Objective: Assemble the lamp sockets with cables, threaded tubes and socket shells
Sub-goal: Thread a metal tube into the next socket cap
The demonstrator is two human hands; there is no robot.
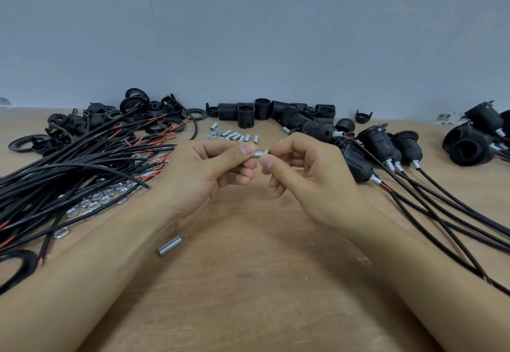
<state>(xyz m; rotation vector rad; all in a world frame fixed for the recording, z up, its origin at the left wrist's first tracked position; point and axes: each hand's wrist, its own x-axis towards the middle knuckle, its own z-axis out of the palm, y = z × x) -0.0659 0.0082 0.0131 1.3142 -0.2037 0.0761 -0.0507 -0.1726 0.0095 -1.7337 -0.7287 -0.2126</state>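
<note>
Two bare forearms reach in from the lower corners over a wooden bench (248, 282). Nearest, a single threaded tube (169, 245) lies loose on the bench beside the left forearm, touching neither hand.

Further in, the two hands meet above the middle of the bench. The left hand (212, 169) has its fingers curled, and its thumb and forefinger pinch one end of a small silver tube (260, 154). The right hand (300, 169), also curled, pinches the other end of that tube between thumb and fingertips. Whether a nut sits on the tube cannot be told.

To the left of the hands lies a thick bundle of black cables (69, 175) with red wire ends, over scattered silver nuts (96, 200). To the right, finished black sockets (386, 147) lie with their cables trailing toward the viewer.

Just beyond the hands is a small heap of spare tubes (233, 134). Behind it, against a grey wall (248, 34), stand black ribbed shells (262, 113), with black rings (132, 103) far left.

No readable writing or labels appear.
</note>
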